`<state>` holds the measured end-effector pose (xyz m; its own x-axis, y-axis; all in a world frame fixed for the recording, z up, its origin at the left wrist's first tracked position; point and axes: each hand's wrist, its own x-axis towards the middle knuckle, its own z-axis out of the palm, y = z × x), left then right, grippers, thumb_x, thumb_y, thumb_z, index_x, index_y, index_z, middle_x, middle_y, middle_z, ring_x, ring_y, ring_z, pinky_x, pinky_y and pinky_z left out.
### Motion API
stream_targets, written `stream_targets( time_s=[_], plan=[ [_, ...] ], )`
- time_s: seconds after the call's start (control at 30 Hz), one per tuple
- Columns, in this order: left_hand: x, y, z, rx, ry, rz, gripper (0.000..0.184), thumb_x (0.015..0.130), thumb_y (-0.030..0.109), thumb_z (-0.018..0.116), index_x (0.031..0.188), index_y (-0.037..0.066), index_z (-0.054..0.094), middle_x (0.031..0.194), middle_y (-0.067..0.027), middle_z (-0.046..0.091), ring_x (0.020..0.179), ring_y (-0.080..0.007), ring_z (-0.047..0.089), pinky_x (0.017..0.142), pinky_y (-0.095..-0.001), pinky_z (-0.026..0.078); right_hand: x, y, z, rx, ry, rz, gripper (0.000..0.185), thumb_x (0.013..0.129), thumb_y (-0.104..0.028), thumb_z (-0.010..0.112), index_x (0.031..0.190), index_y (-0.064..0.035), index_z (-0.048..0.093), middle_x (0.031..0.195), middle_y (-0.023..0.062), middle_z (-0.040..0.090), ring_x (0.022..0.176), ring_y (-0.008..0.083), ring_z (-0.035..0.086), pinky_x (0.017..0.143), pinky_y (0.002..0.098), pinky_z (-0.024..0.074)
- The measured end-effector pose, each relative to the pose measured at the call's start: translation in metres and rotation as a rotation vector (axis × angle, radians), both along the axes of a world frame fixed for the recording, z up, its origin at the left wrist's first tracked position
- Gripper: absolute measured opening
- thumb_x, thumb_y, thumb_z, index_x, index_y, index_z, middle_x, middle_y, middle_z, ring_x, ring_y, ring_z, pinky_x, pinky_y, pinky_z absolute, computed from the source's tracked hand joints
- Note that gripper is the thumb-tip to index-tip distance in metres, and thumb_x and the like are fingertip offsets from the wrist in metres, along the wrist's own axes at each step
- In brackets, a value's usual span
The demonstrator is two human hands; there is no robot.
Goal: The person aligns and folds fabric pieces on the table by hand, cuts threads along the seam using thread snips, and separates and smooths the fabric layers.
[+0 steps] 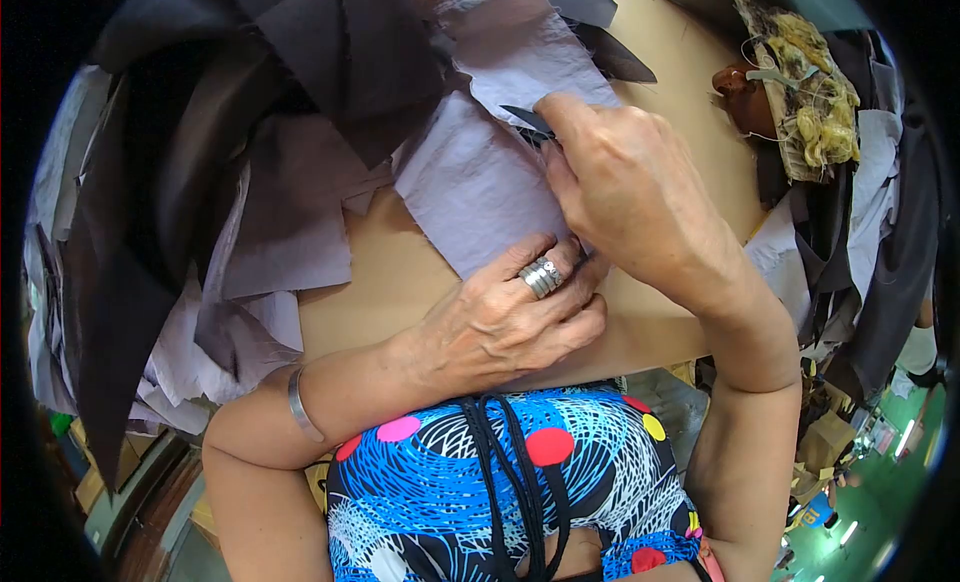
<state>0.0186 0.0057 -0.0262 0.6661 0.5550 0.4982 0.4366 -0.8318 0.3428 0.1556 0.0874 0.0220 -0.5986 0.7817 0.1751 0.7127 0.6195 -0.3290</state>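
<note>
A pale lilac-grey fabric piece [480, 187] with a frayed edge lies in front of me. My right hand [635, 187] is closed round a pair of thread snips [526, 119]; their dark pointed blades reach over the fabric's upper edge, and the handle is hidden in the palm. My left hand [520, 307], with a ring on one finger, is closed at the fabric's lower right corner, pinching it between thumb and fingers. Another pale fabric strip [530, 52] extends beyond the blades.
Dark fabric pieces [350, 62] are heaped at the upper left, and more cloth [100, 302] hangs over the left side. A tan board [370, 272] shows beneath. At the upper right stands a panel with yellow clumped material [805, 92]; dark and pale cloth [880, 252] hangs below it.
</note>
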Motion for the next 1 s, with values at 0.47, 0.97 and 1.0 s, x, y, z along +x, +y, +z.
stream_targets(
  time_s=[0.47, 0.97, 1.0],
  plan=[
    [0.002, 0.002, 0.001, 0.036, 0.028, -0.016, 0.019, 0.069, 0.013, 0.059, 0.086, 0.006, 0.056, 0.117, -0.0112, 0.061, 0.092, -0.0207, 0.059, 0.081, -0.0309, 0.053, -0.029, 0.046, -0.002, 0.243, 0.066, 0.088, 0.013, 0.079, -0.007, 0.056, 0.09, -0.0002, 0.057, 0.076, 0.023, 0.061, 0.074, 0.0414, 0.06, 0.066, 0.0476, 0.0483],
    [-0.024, 0.023, 0.013, -0.258, -0.149, 0.084, 0.03, 0.066, 0.0, 0.065, 0.096, 0.002, 0.059, 0.102, -0.0112, 0.06, 0.093, -0.0294, 0.06, 0.081, -0.0358, 0.051, 0.057, 0.039, -0.023, 0.209, -0.235, -0.293, 0.034, 0.082, -0.002, 0.054, 0.116, -0.0057, 0.052, 0.097, 0.0178, 0.062, 0.089, 0.0378, 0.06, 0.075, 0.0436, 0.0495],
    [-0.026, 0.025, 0.011, -0.245, -0.112, 0.096, 0.03, 0.066, -0.001, 0.064, 0.096, 0.002, 0.059, 0.101, -0.0113, 0.059, 0.093, -0.0293, 0.06, 0.081, -0.036, 0.051, 0.065, 0.04, -0.03, 0.236, -0.295, -0.343, 0.038, 0.082, -0.002, 0.055, 0.12, -0.0067, 0.051, 0.1, 0.0169, 0.062, 0.09, 0.0378, 0.06, 0.076, 0.0433, 0.0496]
  ],
)
